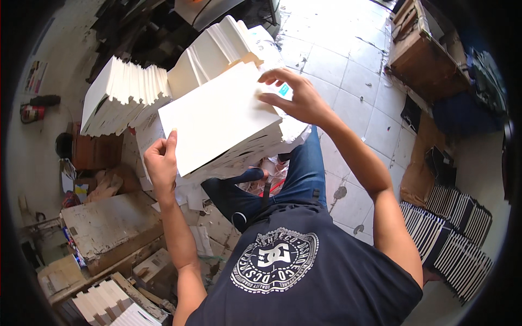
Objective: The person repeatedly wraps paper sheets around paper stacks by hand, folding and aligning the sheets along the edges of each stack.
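A large white paper stack lies in front of me, its top face blank and its near side showing uneven layers with dark marks. My left hand grips its left edge, thumb on top and fingers curled below. I cannot tell how many layers it holds. Over the far right corner, my right hand is curved with thumb and fingers apart, nothing visible between them. Whether its fingertips touch the paper is unclear.
Behind the stack stand more white paper blocks, with a fanned row of them to the left. Dark-covered books are piled at lower right. A wooden cabinet stands far right, a worn wooden box lower left. Scraps litter the tiled floor.
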`<state>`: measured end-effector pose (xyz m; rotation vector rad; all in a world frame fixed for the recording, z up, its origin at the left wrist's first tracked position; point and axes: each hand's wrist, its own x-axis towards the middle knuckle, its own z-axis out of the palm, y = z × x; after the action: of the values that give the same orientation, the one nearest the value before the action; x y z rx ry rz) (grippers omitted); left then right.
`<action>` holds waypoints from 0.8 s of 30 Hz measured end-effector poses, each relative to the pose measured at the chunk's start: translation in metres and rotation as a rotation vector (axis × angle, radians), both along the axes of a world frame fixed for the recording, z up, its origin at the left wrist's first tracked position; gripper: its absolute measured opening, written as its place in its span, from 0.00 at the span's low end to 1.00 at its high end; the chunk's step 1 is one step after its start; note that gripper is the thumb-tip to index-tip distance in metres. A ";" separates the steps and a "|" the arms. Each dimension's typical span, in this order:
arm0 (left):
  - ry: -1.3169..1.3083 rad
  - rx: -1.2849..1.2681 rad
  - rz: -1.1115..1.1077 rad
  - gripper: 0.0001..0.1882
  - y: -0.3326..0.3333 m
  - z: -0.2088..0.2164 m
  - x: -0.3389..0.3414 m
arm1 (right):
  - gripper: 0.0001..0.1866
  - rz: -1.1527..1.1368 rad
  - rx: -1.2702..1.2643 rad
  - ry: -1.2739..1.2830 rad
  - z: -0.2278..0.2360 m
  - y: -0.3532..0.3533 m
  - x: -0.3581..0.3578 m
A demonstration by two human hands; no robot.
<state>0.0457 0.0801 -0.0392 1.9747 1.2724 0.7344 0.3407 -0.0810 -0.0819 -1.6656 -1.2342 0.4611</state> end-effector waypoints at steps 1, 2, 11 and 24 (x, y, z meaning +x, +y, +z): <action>-0.004 0.001 0.022 0.24 -0.002 0.001 0.001 | 0.22 0.030 0.056 -0.060 -0.002 -0.008 0.000; -0.012 0.000 0.009 0.24 -0.004 0.002 0.002 | 0.22 0.093 0.073 -0.127 -0.001 -0.017 0.000; -0.044 -0.036 0.024 0.23 0.000 -0.003 -0.003 | 0.20 0.161 0.012 -0.090 -0.010 -0.034 -0.017; -0.515 -0.009 0.000 0.20 -0.070 -0.043 -0.057 | 0.18 0.135 0.037 -0.039 -0.004 -0.029 -0.021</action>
<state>-0.0114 0.0099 -0.0821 1.6268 0.9584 1.1438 0.3200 -0.1103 -0.0858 -1.5728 -1.3818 0.4868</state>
